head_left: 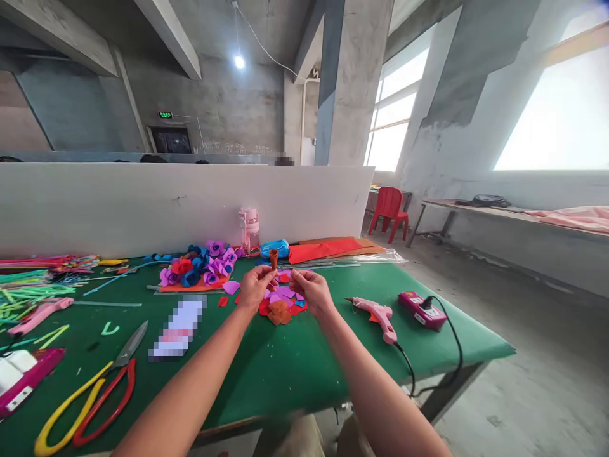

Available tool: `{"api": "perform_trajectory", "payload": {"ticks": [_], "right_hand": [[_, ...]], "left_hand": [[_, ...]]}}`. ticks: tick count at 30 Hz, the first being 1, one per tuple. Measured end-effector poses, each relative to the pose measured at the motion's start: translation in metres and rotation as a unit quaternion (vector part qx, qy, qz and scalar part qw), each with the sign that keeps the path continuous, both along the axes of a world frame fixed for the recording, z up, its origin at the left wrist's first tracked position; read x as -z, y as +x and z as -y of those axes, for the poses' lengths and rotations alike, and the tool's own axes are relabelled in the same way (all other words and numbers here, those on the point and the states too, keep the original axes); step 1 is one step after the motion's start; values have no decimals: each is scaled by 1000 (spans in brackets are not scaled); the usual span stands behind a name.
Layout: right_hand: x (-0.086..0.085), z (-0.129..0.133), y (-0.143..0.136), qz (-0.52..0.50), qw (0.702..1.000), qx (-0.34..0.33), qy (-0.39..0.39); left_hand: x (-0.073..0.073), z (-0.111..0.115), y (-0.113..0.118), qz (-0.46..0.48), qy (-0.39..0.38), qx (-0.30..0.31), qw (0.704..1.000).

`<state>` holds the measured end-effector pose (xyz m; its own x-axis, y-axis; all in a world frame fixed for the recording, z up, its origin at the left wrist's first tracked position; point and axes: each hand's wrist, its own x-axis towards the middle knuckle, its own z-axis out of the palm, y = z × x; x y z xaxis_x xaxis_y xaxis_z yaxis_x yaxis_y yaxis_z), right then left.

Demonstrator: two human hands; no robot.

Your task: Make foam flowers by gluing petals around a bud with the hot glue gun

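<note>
My left hand (pixel 254 291) pinches a small brown rolled piece of paper (pixel 273 258), which stands upright above the fingertips. Close beside it on the right, my right hand (pixel 313 292) has thumb and fingers pressed together; whatever may be between them is too small to make out. Below both hands lies a pile of cut paper petals in purple and red, with an orange-brown petal (pixel 279 312) at its near edge. Finished paper flowers (pixel 219 261) in purple, blue and red are heaped behind my left hand.
A pink glue gun (pixel 378 315) and a power strip (pixel 422 310) lie on the right of the green table (pixel 266 387). Scissors (pixel 107 387) and colourful pipe cleaners (pixel 28 285) are at left. A pink bottle (pixel 249 230) stands by the white partition (pixel 190 197).
</note>
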<state>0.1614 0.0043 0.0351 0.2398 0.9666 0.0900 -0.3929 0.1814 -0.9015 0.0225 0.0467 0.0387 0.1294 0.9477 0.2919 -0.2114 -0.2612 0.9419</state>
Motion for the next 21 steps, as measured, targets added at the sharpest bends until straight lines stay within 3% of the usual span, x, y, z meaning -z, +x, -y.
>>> {"api": "perform_trajectory", "payload": {"ticks": [3, 6, 11, 16, 21], "right_hand": [[10, -33, -9, -5, 1000, -9, 26], [19, -45, -14, 50, 998, -2, 45], [22, -37, -10, 125, 991, 15, 47], [16, -27, -7, 62, 997, -14, 35], [12, -22, -5, 91, 994, 27, 47]], "left_hand": [[15, -9, -6, 25, -40, 8, 999], [25, -14, -12, 37, -74, 1, 997], [27, -18, -14, 27, -58, -52, 997], [30, -15, -9, -37, -1, -75, 996], [34, -12, -7, -50, 4, -77, 996]]}}
